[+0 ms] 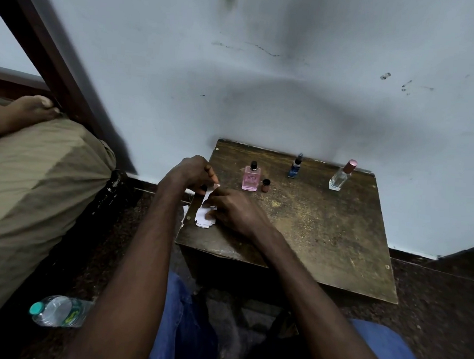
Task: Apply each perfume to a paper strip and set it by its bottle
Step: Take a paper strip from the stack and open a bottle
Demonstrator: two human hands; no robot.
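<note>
Three perfume bottles stand at the back of a small worn wooden table (pixel 324 234): a pink one (pixel 250 177) with its brown cap (pixel 265 185) off beside it, a small blue one (pixel 295 166), and a clear one with a pink cap (pixel 341 176). At the table's left edge lies a small heap of white paper strips (pixel 203 219). My right hand (pixel 234 209) rests on the heap and pinches one strip (pixel 208 194). My left hand (pixel 189 173) holds that strip's upper end, fingers curled.
The table stands against a pale wall. A bed with an olive cover (pixel 30 183) and another person's foot (pixel 26 111) are to the left. A plastic water bottle (pixel 55 311) lies on the dark floor. My knees in blue jeans are below the table.
</note>
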